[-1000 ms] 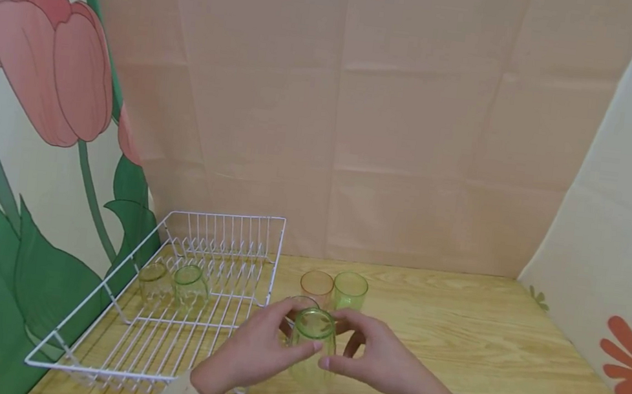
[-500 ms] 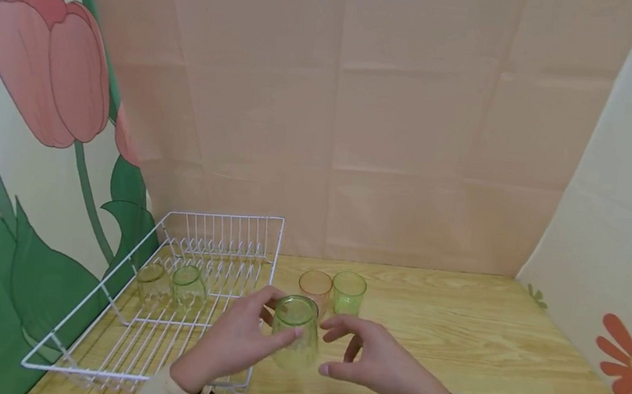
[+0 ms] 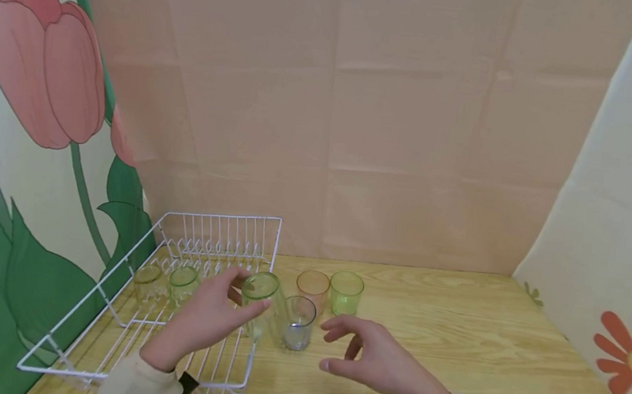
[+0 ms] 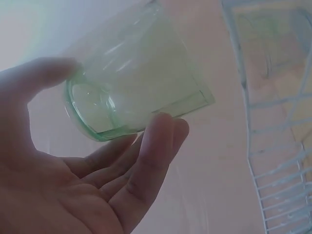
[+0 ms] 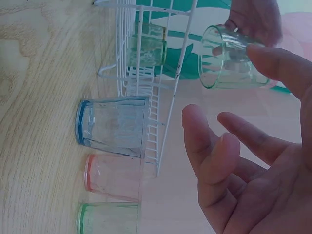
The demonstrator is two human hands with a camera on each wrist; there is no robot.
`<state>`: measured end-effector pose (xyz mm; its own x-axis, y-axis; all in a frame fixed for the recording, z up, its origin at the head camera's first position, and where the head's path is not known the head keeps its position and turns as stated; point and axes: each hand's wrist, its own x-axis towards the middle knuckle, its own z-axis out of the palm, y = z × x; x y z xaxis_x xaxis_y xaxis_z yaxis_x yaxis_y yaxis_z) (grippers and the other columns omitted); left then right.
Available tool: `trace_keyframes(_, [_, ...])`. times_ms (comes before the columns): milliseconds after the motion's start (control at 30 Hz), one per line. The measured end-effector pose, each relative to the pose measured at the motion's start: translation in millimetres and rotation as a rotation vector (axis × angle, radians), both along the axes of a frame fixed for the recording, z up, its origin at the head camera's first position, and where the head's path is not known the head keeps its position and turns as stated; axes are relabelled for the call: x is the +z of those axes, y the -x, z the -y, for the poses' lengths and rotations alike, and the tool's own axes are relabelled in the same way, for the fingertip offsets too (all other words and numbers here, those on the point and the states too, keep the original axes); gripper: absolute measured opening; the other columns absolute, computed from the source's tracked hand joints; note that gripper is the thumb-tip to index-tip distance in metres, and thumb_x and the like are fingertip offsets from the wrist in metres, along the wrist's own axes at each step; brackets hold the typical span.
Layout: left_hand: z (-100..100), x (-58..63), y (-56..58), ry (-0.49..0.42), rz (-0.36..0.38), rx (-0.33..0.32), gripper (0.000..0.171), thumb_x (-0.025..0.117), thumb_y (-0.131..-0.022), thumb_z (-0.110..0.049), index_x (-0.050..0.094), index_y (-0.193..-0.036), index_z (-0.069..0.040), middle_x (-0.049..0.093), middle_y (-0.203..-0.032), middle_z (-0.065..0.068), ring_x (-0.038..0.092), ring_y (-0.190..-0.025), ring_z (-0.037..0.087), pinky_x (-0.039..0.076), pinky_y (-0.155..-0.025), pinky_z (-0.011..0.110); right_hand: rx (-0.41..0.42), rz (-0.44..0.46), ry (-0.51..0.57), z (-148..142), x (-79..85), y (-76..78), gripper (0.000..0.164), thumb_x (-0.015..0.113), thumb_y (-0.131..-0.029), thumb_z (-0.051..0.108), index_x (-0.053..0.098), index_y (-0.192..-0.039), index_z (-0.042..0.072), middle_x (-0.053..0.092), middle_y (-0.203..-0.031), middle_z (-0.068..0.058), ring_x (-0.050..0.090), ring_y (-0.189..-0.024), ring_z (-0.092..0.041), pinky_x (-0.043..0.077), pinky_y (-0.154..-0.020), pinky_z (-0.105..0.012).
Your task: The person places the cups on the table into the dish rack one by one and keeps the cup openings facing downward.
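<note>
In the head view my left hand grips a pale green glass between thumb and fingers. The glass is upside down, its thick base up, in the air by the rack's right side. The left wrist view shows the fingers and thumb around the base end of this green glass. My right hand hovers over the table with loosely bent fingers and holds nothing. A clear bluish glass stands upright on the table between the hands. Behind it stand an orange glass and a green glass, both upright.
A white wire dish rack sits at the left. In it are an amber glass and a green-rimmed glass, side by side, bases up. A pinkish cloth backdrop rises behind the wooden table.
Both hands were at the green glass; the right fingers have come away from it. My left hand has carried the glass left and up toward the rack, uncovering the bluish glass.
</note>
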<state>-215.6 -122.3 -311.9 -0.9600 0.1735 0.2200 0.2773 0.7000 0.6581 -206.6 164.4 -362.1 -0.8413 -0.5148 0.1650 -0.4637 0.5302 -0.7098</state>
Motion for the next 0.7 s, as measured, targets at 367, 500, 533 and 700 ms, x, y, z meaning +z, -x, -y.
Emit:
trace_keyframes(367, [23, 8.7, 24.3, 0.106, 0.059, 0.067, 0.069, 0.068, -0.081, -0.050, 0.052, -0.125, 0.001, 0.062, -0.111, 0.014, 0.062, -0.090, 0.021, 0.051, -0.073, 0.038, -0.002, 0.008, -0.003, 2, -3.8, 1.1, 0.042, 0.070, -0.081, 0.044, 0.058, -0.117, 0.027, 0.065, -0.105, 0.003, 0.058, -0.067, -0.009, 0.048, -0.053, -0.027])
trace_keyframes(500, [32, 7.1, 36.6, 0.127, 0.097, 0.065, 0.067, 0.068, -0.082, -0.047, 0.052, -0.124, 0.003, 0.063, -0.102, 0.014, 0.062, -0.075, 0.017, 0.050, -0.066, 0.035, 0.002, -0.006, -0.009, 1, -7.5, 2.0, 0.041, 0.069, -0.081, 0.046, 0.058, -0.116, 0.027, 0.065, -0.104, 0.004, 0.058, -0.066, -0.008, 0.048, -0.053, -0.026])
trace_keyframes(533, [34, 5.5, 40.2, 0.135, 0.098, 0.067, 0.067, 0.068, -0.082, -0.046, 0.052, -0.124, 0.003, 0.063, -0.101, 0.013, 0.061, -0.073, 0.016, 0.049, -0.065, 0.034, 0.004, -0.008, -0.010, 1, -8.2, 2.6, 0.041, 0.068, -0.082, 0.046, 0.059, -0.117, 0.027, 0.065, -0.104, 0.004, 0.058, -0.066, -0.008, 0.048, -0.053, -0.026])
trace_keyframes(700, [43, -1.6, 55.1, 0.178, 0.100, 0.094, 0.056, 0.069, -0.080, -0.047, 0.058, -0.110, -0.001, 0.062, -0.092, 0.008, 0.056, -0.076, 0.017, 0.046, -0.062, 0.032, 0.023, -0.022, -0.004, 1, -9.1, 3.9, 0.035, 0.068, -0.084, 0.041, 0.059, -0.115, 0.026, 0.065, -0.104, 0.004, 0.058, -0.066, -0.008, 0.048, -0.055, -0.026])
